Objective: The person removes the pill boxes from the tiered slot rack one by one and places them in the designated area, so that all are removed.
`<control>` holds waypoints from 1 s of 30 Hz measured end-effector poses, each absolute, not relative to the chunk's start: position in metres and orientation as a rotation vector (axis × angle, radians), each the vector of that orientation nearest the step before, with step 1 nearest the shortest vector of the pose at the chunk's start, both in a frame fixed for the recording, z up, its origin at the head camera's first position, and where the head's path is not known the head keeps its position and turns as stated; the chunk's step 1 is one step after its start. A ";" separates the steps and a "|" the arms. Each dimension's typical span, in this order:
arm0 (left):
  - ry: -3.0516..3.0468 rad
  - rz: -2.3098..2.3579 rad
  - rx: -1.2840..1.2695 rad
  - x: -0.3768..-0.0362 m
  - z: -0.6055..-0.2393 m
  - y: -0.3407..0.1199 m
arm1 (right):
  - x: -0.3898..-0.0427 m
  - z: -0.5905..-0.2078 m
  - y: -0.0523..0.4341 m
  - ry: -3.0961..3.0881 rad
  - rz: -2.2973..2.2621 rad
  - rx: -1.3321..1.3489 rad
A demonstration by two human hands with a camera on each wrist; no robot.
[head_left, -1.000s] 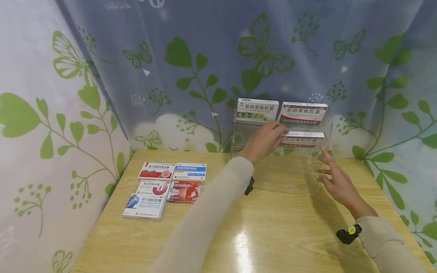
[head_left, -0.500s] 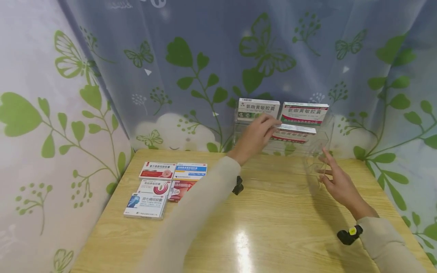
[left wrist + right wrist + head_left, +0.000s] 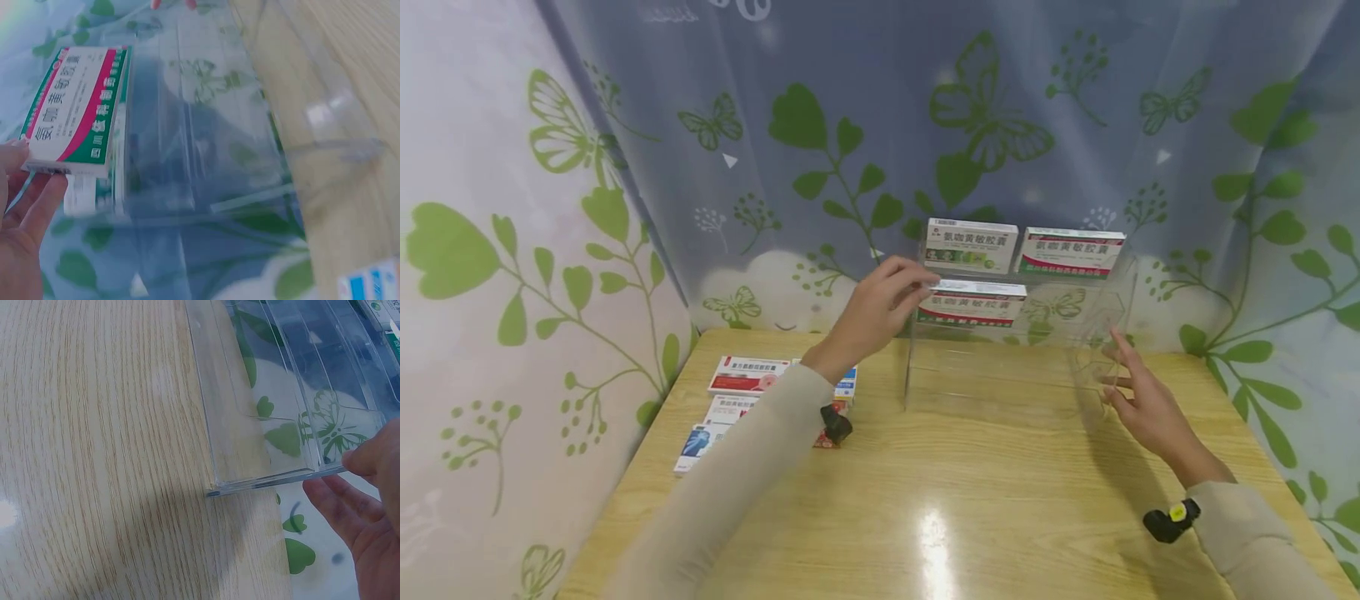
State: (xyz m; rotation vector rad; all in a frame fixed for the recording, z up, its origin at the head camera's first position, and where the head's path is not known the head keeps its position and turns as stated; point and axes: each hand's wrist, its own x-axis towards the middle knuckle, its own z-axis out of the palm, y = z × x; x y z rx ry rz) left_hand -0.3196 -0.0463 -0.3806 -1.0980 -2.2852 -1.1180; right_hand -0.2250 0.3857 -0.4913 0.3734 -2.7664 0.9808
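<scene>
My left hand [image 3: 880, 304] pinches the left end of a white, red and green medicine box [image 3: 972, 308] between thumb and fingers. It holds this box in front of the clear acrylic display rack [image 3: 259, 482], just below the top tier's left end. In the left wrist view the held medicine box [image 3: 74, 106] overlaps another box behind it. Two boxes stand side by side on the top tier: a white and green box [image 3: 972, 247] and a red and green box [image 3: 1070, 252]. My right hand [image 3: 1150, 408] grips the rack's right side panel, thumb on one face and fingers on the other.
Several medicine boxes lie at the table's left, partly hidden by the left sleeve [image 3: 752, 467]: a red and white box [image 3: 747, 373], a blue-cornered box [image 3: 695, 442] and others. A patterned curtain [image 3: 850, 125] hangs close behind the rack on the wooden table [image 3: 1000, 500].
My left hand has carried the medicine box leftward along the rack, from below the right top-tier box to below the left one. My right hand stays on the side panel.
</scene>
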 end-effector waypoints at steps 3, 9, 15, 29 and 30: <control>-2.340 -1.163 -1.055 -0.315 -0.391 -0.076 | -0.224 -0.491 0.386 -2.772 0.979 0.371; -2.480 -1.218 -0.958 -0.297 -0.417 -0.135 | -0.224 -0.490 0.386 -2.771 0.966 0.376; -2.598 -1.215 -0.860 -0.274 -0.438 -0.183 | -0.224 -0.489 0.386 -2.778 0.965 0.374; -2.833 -1.217 -0.774 -0.234 -0.491 -0.252 | -0.223 -0.489 0.384 -2.774 0.991 0.384; -2.860 -1.233 -0.761 -0.232 -0.494 -0.254 | -0.224 -0.489 0.384 -2.774 0.999 0.387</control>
